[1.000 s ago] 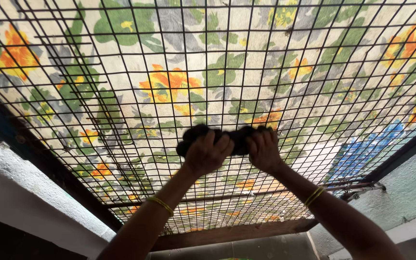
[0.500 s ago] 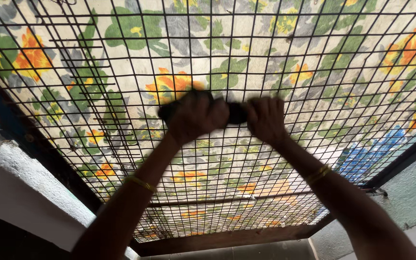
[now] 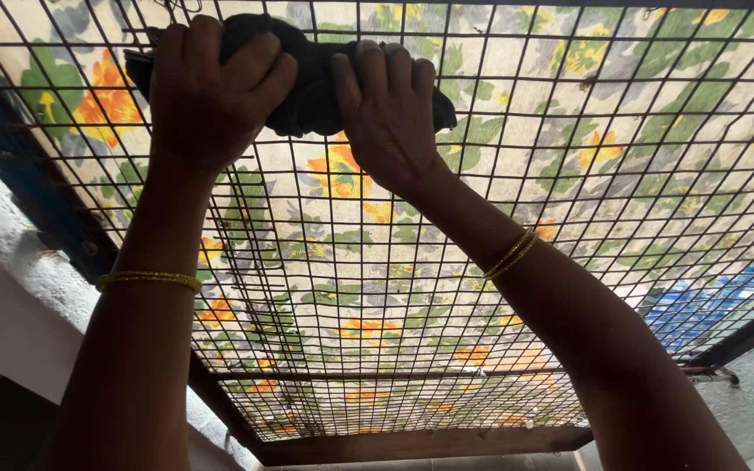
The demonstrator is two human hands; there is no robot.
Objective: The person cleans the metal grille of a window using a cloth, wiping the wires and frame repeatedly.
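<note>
At the upper left of the frame, a dark cloth (image 3: 307, 83) is bunched against the underside of a black wire grid (image 3: 482, 262). Its top edge meets the frame border and its left end is hidden behind the left hand (image 3: 211, 92), so the full outline cannot be made out. The left hand is closed around the left part of the cloth, fingers curled over it. The right hand (image 3: 386, 113) is just beside it at upper centre, also curled onto the cloth and pressing it to the grid; a fold of cloth shows past its fingers to the right. Thin yellow bangles sit on each wrist: left bangle (image 3: 148, 279), right bangles (image 3: 510, 253). Both forearms run out of the lower edge of the frame. Above the grid lies a floral sheet (image 3: 621, 113) with orange flowers and green leaves. A blue patch (image 3: 700, 301) at lower right is hard to identify. A pale wall ledge (image 3: 2, 296) occupies the lower left, and a dark frame bar (image 3: 421, 443) closes the grid at the bottom.
</note>
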